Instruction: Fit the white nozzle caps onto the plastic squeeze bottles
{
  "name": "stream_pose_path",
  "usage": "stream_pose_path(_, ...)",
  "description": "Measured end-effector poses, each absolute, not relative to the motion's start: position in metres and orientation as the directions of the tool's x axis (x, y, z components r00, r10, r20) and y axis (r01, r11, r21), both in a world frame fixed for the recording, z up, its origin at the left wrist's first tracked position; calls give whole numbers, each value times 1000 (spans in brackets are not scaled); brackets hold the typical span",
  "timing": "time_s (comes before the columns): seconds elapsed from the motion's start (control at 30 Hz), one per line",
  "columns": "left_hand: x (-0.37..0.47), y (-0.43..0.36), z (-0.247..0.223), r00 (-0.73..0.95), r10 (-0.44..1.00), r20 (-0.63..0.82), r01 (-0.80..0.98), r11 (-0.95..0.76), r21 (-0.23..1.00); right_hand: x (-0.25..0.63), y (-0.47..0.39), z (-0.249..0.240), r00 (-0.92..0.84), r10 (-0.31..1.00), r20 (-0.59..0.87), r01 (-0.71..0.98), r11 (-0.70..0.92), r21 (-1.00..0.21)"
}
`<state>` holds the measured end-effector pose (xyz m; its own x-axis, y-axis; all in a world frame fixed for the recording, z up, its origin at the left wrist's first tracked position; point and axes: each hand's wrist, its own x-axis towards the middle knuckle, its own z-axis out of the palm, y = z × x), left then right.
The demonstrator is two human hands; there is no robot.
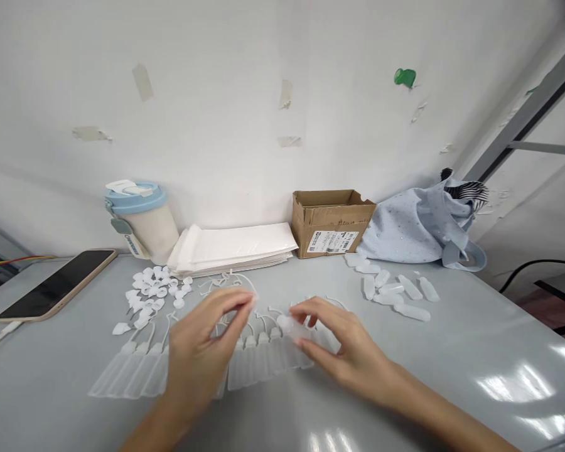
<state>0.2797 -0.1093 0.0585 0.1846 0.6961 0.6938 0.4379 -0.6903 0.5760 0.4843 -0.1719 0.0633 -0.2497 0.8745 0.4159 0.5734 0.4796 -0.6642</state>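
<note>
My left hand (204, 345) is closed in a pinch, with a thin white cord (245, 277) at its fingertips. Between thumb and fingers of my right hand (343, 345) is a small translucent plastic tube (292, 327), held above the table. Below both hands lies a row of similar translucent tubes (249, 367) with white caps and looped cords, side by side. More of these corded tubes (129, 373) lie left of my left hand, which covers part of the row. A few loose cords (211, 284) rest behind my left hand.
Small white caps (153, 292) are heaped at the left. Loose tubes (390, 289) lie scattered at the right. Along the wall stand a cup (153, 229), white paper sleeves (235, 245), a cardboard box (327, 235) and a blue fabric bag (405, 226). A phone (59, 282) is far left.
</note>
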Motion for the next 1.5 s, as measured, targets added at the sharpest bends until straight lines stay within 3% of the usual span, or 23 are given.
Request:
stream_pose_path(0.13, 291, -123, 57, 304, 636, 709, 379, -764, 522, 475, -180, 62, -252, 898, 361, 501, 440, -745)
stream_pose_path(0.3, 294, -130, 60, 343, 627, 699, 323, -778, 539, 476, -178, 62, -192, 918, 347, 459, 396, -795)
stream_pose_path(0.43, 294, -134, 61, 352, 611, 710, 303, -792, 531, 478, -177, 64, -201, 919, 339, 446, 395, -803)
stream_pose_path(0.63, 296, -134, 59, 363, 488, 793, 245, -872, 424, 478, -176, 65, -219, 919, 329, 440, 394, -807)
stream_pose_path(0.97, 297, -132, 55, 498, 389, 775, 92, -912, 399, 476, -176, 65, -237, 917, 321, 411, 394, -822)
stream_pose_path(1.27, 292, -134, 50, 461, 383, 801, 184, -924, 336, 478, -176, 62, -139, 926, 350, 413, 375, -830)
stream_pose_path(1.5, 294, -135, 47, 483, 339, 807, 178, -941, 289, 477, -177, 66, -94, 959, 267, 336, 283, -898)
